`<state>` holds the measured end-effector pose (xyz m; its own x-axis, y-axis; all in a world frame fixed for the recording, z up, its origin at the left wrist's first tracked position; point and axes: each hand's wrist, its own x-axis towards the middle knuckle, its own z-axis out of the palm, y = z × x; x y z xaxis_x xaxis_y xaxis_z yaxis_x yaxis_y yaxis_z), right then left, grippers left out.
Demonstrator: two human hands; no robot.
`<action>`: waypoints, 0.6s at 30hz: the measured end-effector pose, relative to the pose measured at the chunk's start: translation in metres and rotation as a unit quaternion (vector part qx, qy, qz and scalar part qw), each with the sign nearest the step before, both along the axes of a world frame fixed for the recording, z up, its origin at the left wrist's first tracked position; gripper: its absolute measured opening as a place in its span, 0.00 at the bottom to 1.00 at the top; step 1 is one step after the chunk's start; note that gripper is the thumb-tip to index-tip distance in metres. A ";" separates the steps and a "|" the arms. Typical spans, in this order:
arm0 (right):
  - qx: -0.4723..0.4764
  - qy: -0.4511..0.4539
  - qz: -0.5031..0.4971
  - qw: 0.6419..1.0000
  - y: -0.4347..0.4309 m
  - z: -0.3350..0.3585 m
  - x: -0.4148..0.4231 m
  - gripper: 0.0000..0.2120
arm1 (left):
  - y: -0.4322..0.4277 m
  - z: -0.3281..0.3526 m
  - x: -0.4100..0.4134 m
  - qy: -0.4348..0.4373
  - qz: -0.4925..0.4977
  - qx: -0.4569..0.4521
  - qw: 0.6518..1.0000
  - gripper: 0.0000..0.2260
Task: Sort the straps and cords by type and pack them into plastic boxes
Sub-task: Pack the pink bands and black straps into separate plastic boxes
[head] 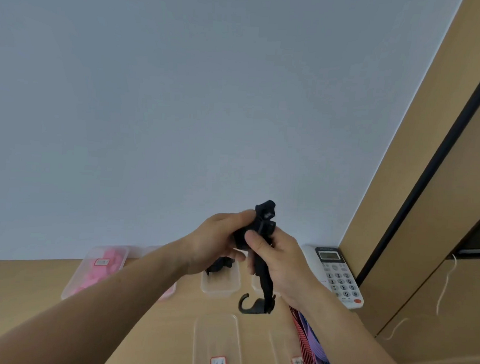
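Both hands hold a black elastic cord (265, 224) raised above the desk. My left hand (217, 241) grips its folded bundle from the left. My right hand (278, 259) pinches the same bundle from the right. The cord's tail hangs down to a dark metal hook (248, 303). Under my hands stands a clear plastic box (220, 284) with black cords in it. A clear box (94, 271) of pink items lies at the left. Red and blue striped cords (307, 341) lie under my right forearm.
A clear lid with a red-framed label (218, 343) lies near the front edge of the wooden desk (22, 288). A white desk phone (336, 274) stands at the right by a wooden cabinet (437, 245). The white wall fills the upper view.
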<state>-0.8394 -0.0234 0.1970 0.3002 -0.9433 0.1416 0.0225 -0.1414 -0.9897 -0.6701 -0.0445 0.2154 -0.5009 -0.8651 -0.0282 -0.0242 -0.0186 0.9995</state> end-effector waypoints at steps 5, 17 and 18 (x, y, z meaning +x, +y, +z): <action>0.022 0.002 0.009 1.000 0.001 0.001 -0.004 0.11 | 0.004 0.001 0.003 0.007 0.002 -0.051 0.999 0.18; 0.108 0.041 -0.038 0.993 -0.007 0.013 -0.014 0.09 | -0.001 -0.006 -0.001 -0.173 0.227 -0.275 0.918 0.11; 0.128 -0.009 -0.025 0.991 -0.007 0.013 -0.012 0.10 | -0.001 -0.009 -0.002 -0.199 0.236 -0.328 0.893 0.11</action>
